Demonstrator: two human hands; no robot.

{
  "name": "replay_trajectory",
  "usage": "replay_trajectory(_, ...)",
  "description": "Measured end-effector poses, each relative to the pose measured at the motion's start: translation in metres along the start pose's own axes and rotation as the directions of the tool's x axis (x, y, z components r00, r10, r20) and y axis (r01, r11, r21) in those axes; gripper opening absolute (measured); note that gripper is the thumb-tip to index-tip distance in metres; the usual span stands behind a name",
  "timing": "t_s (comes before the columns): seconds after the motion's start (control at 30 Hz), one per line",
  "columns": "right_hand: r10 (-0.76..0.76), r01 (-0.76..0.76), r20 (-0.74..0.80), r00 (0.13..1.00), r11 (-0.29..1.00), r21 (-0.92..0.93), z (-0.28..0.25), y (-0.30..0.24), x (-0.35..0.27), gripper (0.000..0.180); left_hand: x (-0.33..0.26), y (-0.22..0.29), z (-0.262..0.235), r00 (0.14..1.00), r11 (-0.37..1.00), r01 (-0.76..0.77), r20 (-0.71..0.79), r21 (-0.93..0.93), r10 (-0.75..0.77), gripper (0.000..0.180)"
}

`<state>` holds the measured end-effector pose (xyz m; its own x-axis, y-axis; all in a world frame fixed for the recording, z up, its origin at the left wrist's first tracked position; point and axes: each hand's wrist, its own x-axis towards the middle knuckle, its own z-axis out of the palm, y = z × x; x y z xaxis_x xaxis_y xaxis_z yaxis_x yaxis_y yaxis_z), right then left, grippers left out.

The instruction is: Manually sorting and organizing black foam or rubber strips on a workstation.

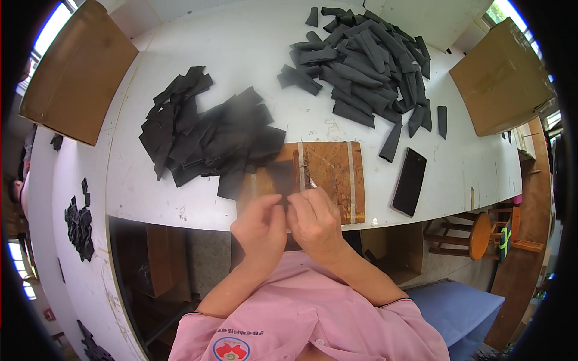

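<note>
- Left hand [260,224] and right hand [314,219], fingers curled, nearly meet at a flat black fabric piece [280,174], perhaps steadying it; I cannot tell whether either grips.
- Beyond the left: black fabric sheets [220,135], presumably within reach.
- Beyond the right: dark-grey fabric tubes [370,69], seemingly kept apart.

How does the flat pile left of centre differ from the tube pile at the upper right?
The flat pile has flat, overlapping pieces; the tube pile has rounded ones. The flat pile looks nearly black, the tube pile dark grey. The flat pile meets the wooden board; the tube pile lies apart. Both rest on the white table.
</note>
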<state>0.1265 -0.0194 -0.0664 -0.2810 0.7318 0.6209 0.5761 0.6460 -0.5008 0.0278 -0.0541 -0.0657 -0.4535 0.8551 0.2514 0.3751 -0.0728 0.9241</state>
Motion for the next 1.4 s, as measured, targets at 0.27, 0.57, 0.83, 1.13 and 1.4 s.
replay_trajectory(0.27,0.438,-0.684,0.625,0.646,-0.029,0.729,-0.020,0.009,0.002,0.001,0.021,0.011,-0.028,0.687,0.117,0.725,0.700,-0.679,-0.195,0.021)
replay_trajectory(0.57,0.297,-0.749,0.729,0.617,-0.063,0.659,-0.014,0.007,0.001,0.018,0.015,0.013,-0.013,0.993,0.963,0.067,0.111,-0.260,-0.039,0.023)
replay_trajectory(0.83,0.120,-0.599,0.588,0.800,0.085,0.796,-0.033,0.002,0.009,0.019,0.017,0.041,-0.047,0.453,-0.028,0.890,0.874,-0.455,0.175,0.049)
replay_trajectory(1.13,0.240,-0.404,0.325,0.915,0.525,0.749,-0.046,-0.010,0.046,0.013,0.016,0.071,-0.024,0.938,0.855,0.226,0.340,-0.467,-0.063,0.018)
replay_trajectory(1.4,0.254,-0.716,0.670,0.698,0.249,0.652,-0.060,0.002,0.114,0.020,0.082,0.067,-0.026,0.594,-0.478,0.733,0.798,-0.485,0.100,0.027)
